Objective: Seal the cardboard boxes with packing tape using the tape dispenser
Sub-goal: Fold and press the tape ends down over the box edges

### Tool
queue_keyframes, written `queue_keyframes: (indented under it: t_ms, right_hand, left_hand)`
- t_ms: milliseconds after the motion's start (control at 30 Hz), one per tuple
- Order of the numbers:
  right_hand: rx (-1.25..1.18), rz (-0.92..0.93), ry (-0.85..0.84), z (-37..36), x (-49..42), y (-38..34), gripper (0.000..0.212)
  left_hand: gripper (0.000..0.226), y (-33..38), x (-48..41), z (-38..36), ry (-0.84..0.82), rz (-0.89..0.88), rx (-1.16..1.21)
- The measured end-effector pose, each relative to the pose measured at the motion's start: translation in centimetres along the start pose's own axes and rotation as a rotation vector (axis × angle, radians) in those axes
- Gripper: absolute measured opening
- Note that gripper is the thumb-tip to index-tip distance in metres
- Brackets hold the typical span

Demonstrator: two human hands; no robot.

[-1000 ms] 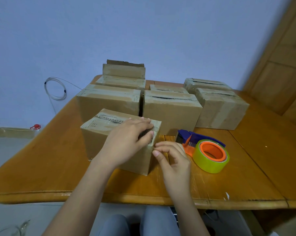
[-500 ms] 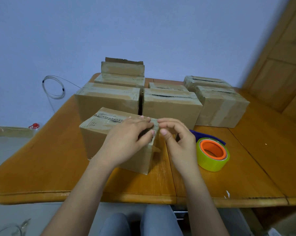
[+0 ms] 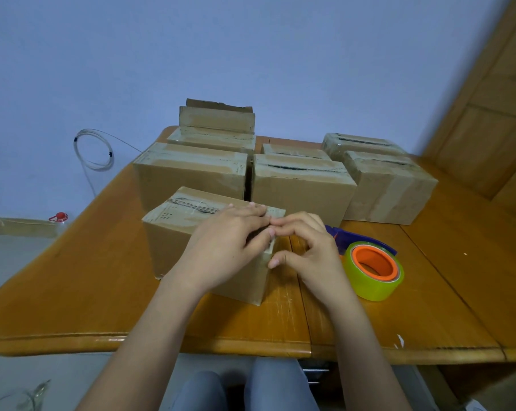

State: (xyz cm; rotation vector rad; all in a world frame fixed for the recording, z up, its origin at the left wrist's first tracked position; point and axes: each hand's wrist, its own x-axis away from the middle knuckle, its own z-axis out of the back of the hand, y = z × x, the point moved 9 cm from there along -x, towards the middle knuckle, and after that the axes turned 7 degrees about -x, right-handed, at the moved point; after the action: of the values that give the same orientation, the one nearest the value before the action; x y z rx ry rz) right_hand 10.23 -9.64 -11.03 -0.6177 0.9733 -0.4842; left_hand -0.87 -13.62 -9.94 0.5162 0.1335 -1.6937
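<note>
L hand [image 3: 227, 247], R hand [image 3: 307, 252] at box [image 3: 173, 250] rt top edge.

l grip [image 3: 227, 247] flat, r grip [image 3: 307, 250] curled

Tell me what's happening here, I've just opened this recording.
A person sits at a wooden table, working on the nearest box. The left hand lies flat over the box's top right end, and the right hand has curled fingers at that same corner; whether it pinches tape is unclear. The tape dispenser lies on the table just right of the hands, untouched. More boxes stand behind.
</note>
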Motion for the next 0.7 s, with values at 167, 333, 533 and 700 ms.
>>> queue_keyframes:
  t_ms: [167,333,533,700]
  right_hand:
    - [-0.005,-0.003,-0.037,0.0,-1.4,0.4,0.021]
    - [-0.005,0.021,-0.038,0.4,-1.7,0.3,0.022]
    - [-0.015,-0.046,-0.233,0.5,-0.7,1.0,0.039]
    - [0.144,0.009,-0.162,-0.6,-0.6,0.3,0.041]
  left_hand:
    - [0.067,0.1,0.0,0.0,-0.005,-0.010,-0.019]
    - [0.058,0.1,0.0,-0.2,-0.043,-0.006,-0.017]
    - [0.058,0.0,0.0,-0.1,-0.047,-0.003,-0.020]
    - [0.059,0.1,-0.1,-0.1,-0.046,-0.005,-0.022]
